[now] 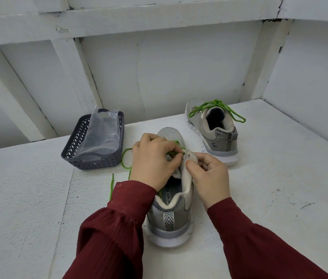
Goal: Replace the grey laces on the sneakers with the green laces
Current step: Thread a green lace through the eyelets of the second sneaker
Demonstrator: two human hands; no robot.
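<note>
We pinch the green lace [111,187] with our left hand [153,160] at the near sneaker's [169,218] top eyelets. Our right hand [209,174] pinches its eyelet flap. The green-laced sneaker [215,129] stands behind-right of it, and the grey basket [96,160] with a plastic bag [102,133] sits left.

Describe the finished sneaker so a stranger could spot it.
On the white painted table, look far right. A grey mesh sneaker stands there, heel toward the camera. Unlike the nearer grey sneaker, whose green lace hangs loose, its own is tied in a bow.
</note>
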